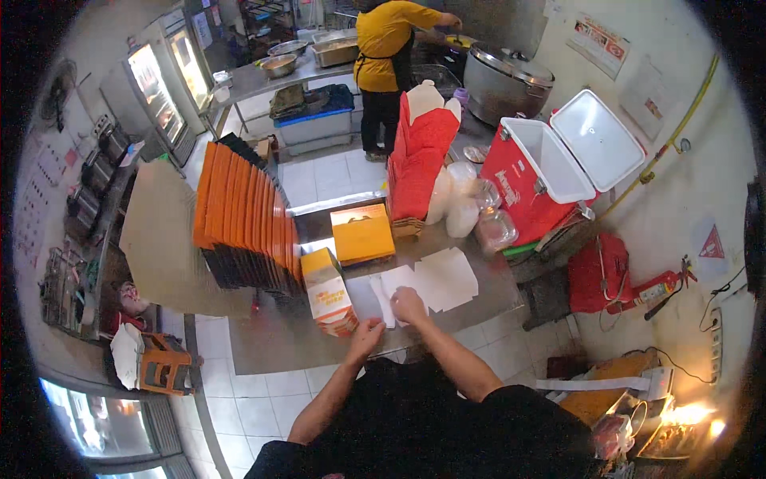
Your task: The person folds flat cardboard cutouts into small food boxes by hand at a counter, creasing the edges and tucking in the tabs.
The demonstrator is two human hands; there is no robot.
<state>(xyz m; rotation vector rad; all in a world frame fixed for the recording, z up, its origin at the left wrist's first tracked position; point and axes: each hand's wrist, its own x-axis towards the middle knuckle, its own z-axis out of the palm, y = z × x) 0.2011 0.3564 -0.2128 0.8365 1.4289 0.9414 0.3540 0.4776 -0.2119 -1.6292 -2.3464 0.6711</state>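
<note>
A flat white carton blank [445,281] lies on the metal table, plain side up, with a narrow flap [381,301] folded up along its left part. My left hand [367,337] pinches the near end of that flap. Curled over the flap a little farther to the right, my right hand [408,306] grips the blank; its fingertips are partly hidden. Just left of the hands stands a folded yellow and white carton [325,294] with orange print. Behind them is a closed yellow box [362,234].
Stacked orange cartons [239,211] rise at the left, stacked red cartons [423,152] ahead. Clear plastic tubs [496,230] sit beside an open red cooler [527,188]. Beyond the metal table [271,339], a person in yellow [384,52] works near a large pot [507,84].
</note>
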